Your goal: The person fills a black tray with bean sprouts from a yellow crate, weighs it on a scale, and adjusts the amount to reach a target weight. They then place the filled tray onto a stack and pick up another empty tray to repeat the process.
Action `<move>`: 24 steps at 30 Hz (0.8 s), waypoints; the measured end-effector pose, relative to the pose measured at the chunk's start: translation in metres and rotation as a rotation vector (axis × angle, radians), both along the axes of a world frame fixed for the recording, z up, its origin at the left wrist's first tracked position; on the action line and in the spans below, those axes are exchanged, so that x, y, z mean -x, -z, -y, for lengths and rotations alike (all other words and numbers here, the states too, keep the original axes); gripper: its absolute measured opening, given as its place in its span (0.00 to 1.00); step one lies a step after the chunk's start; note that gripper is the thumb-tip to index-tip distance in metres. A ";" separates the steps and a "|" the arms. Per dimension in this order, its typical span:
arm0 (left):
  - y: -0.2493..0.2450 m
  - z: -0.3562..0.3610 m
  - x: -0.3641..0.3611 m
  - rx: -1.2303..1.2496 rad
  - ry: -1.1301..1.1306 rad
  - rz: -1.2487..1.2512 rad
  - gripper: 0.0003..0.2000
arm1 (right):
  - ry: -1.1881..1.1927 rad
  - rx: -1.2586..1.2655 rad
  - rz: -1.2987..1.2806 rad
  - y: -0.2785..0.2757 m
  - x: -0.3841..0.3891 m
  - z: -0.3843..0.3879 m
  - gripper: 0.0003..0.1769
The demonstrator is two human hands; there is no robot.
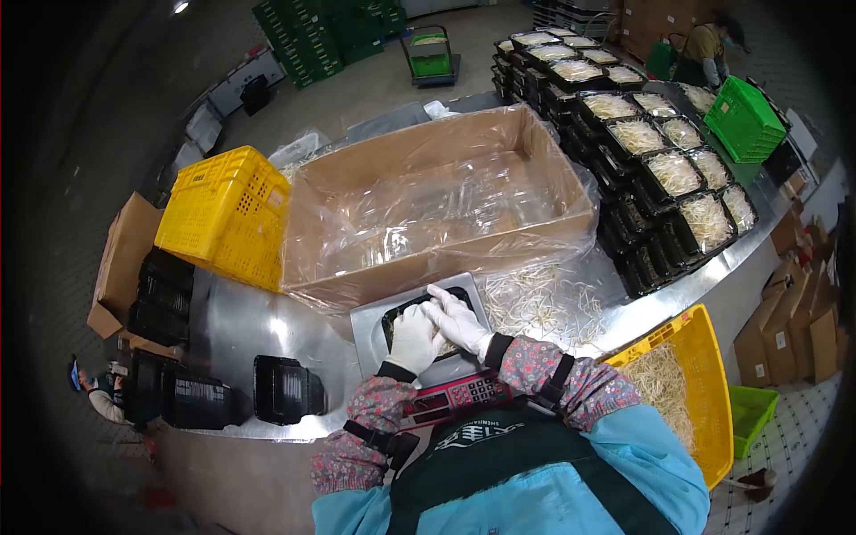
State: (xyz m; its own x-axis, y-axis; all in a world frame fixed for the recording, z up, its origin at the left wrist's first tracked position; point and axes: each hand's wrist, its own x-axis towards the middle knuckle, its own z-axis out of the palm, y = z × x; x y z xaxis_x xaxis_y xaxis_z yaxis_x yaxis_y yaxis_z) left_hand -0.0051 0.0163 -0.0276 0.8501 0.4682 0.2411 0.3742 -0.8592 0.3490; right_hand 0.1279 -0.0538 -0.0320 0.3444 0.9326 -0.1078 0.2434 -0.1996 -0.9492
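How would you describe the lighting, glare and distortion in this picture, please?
Head view: strong fisheye bends the edge of the steel table into a curve and blackens the corners; light glares off the plastic liner in the cardboard box and off the steel; the left hand and right hand are bright yet sharp; the far person is small and soft.

The box (437,192) sits on a steel table (241,325). Behind it lies grey concrete floor (374,85) with stacked green crates (325,36); left of it a yellow crate (227,214), far right of it cartons (789,325).
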 end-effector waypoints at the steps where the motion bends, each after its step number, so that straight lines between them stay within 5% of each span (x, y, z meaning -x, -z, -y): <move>1: -0.005 0.002 0.000 0.038 -0.007 0.001 0.26 | -0.028 -0.012 -0.037 -0.002 0.000 0.001 0.39; 4: -0.026 0.005 0.002 0.099 0.016 -0.059 0.28 | -0.451 -0.196 0.446 -0.024 -0.026 0.010 0.43; 8: -0.032 0.012 0.007 0.038 -0.029 0.119 0.32 | -0.406 -0.126 0.315 -0.087 -0.103 -0.028 0.38; 11: -0.063 0.022 0.017 0.115 -0.132 0.227 0.32 | -0.203 -0.106 0.173 -0.056 -0.164 -0.105 0.40; 16: -0.080 0.036 0.057 0.299 -0.393 0.376 0.30 | -0.186 0.079 0.691 0.018 -0.180 -0.219 0.51; 20: -0.071 0.049 0.111 0.350 -0.582 0.406 0.25 | -0.512 0.468 0.674 0.045 -0.154 -0.253 0.57; 22: -0.064 0.051 0.126 0.402 -0.612 0.434 0.24 | -0.531 0.365 0.818 0.052 -0.148 -0.254 0.31; 24: -0.048 0.051 0.134 0.498 -0.651 0.478 0.23 | -0.438 0.252 0.804 0.049 -0.151 -0.248 0.18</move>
State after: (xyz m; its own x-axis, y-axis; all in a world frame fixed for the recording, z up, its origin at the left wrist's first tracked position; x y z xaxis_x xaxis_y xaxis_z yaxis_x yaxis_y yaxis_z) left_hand -0.1389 -0.0344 0.0204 0.2485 0.9584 0.1405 0.4499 -0.2426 0.8595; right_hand 0.2785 0.1945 -0.0805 0.0281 0.9781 -0.2062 0.9071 -0.1116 -0.4059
